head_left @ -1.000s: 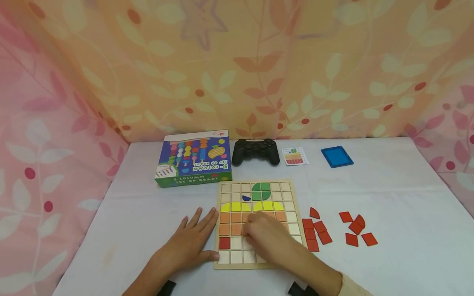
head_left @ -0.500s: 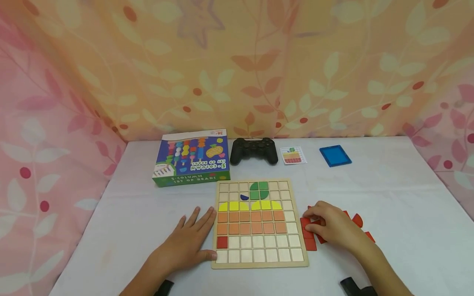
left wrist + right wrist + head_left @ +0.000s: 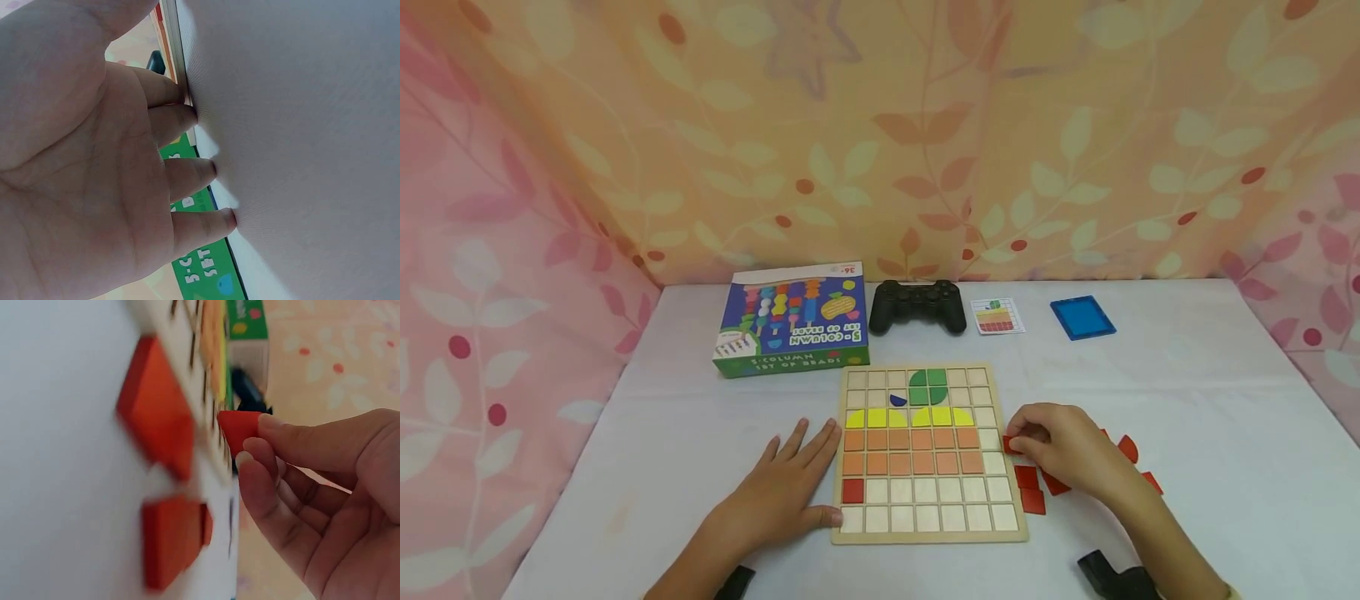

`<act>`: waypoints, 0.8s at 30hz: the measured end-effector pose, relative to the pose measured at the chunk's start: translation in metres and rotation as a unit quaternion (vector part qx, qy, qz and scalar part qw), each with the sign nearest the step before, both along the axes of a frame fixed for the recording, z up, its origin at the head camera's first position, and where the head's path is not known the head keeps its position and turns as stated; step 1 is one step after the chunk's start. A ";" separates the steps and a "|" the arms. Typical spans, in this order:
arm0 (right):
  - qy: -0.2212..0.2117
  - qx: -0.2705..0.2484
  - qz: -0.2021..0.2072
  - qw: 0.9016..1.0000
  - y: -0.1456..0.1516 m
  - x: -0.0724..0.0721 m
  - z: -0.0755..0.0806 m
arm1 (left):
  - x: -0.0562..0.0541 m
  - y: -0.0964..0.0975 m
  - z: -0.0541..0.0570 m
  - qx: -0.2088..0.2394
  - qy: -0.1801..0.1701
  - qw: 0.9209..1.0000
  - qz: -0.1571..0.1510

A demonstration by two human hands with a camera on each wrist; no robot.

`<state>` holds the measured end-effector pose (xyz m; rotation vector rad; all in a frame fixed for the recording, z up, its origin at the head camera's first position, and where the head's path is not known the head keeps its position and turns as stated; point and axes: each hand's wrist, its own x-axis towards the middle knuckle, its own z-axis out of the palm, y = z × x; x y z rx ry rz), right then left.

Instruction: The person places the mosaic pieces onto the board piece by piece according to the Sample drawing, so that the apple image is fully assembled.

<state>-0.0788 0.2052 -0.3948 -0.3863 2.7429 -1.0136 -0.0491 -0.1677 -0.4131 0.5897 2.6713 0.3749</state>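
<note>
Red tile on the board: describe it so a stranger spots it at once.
Find the board by the left hand. In its second row from the near edge, the red tile sits in the leftmost cell. It is the only red one in the grid, just nearer than an orange tile.

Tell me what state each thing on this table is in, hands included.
Board: flat, partly filled, bottom row bare.
Left hand: spread, touching the board's left edge.
Right hand: pinching a red tile.
Loose red tiles: lying beside the board, some partly hidden.
Box: closed, lying flat.
Controller: lying unheld.
Picture card: face up.
Blue square: lying flat.
</note>
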 end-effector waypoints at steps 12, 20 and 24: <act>-0.004 -0.066 0.136 0.988 -0.095 0.002 -0.008 | 0.001 -0.001 -0.001 -0.002 -0.002 1.000 -0.002; 0.075 -0.029 0.187 0.979 -0.147 0.008 -0.017 | 0.000 -0.001 -0.001 0.003 0.006 1.000 -0.011; 0.125 0.008 0.203 0.971 -0.152 0.016 -0.016 | -0.001 -0.002 0.000 -0.001 0.008 1.000 -0.013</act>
